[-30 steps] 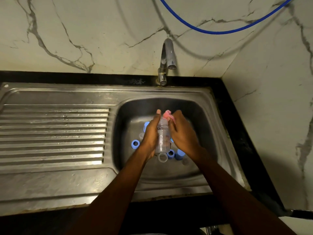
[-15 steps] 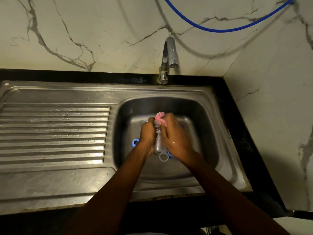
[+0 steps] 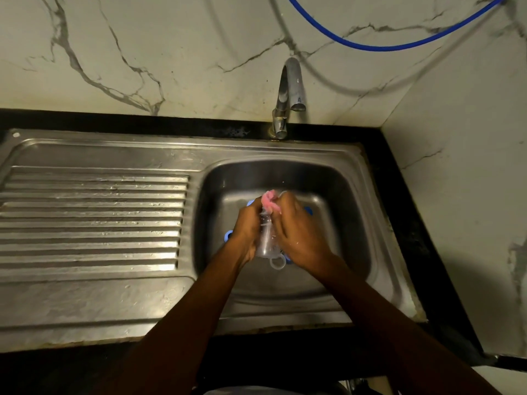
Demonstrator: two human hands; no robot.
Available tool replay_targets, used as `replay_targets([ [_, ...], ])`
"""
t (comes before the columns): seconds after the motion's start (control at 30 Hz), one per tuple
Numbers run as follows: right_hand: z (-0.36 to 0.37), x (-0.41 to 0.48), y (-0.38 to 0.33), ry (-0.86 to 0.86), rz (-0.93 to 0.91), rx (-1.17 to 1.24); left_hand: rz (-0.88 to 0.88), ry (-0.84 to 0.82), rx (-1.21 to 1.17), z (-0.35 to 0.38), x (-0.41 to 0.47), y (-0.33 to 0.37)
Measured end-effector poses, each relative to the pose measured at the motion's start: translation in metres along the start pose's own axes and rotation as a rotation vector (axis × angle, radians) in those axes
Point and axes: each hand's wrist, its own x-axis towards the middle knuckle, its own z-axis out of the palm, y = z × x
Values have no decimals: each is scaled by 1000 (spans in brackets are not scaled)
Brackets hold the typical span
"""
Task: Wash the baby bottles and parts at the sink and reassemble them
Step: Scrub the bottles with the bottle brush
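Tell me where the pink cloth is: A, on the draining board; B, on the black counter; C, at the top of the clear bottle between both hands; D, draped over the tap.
C: the pink cloth is bunched at the top of the bottle, between the left hand and right hand over the sink.

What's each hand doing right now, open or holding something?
Left hand: grips the clear bottle.
Right hand: holds the pink cloth at the bottle's top.
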Motion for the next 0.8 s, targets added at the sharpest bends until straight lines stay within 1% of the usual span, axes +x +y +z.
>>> replay_targets([
  [0.1,-1,1,2,48,64,2,-46,-13,-14,-3,0,-3],
  [0.2,4,-1,1,11,-7,8,-15,37,12,-7,2,-3],
  [0.23,5,-1,3,5,-8,-20,-7,20,33,-5,0,-3],
  [0.3,7,4,11,33,48,-47,-6,-43,59,-2,-3,-3],
  [0.4,10,10,19,81,121,71,8,-105,105,1,-4,-4],
  [0.53,11,13,23,167,262,210,42,-96,110,1,-3,-1],
  [0.7,11,3,12,82,117,117,28,-21,105,1,2,-3],
  [0.8,8,6,13,75,158,65,-35,27,71,6,0,-2],
])
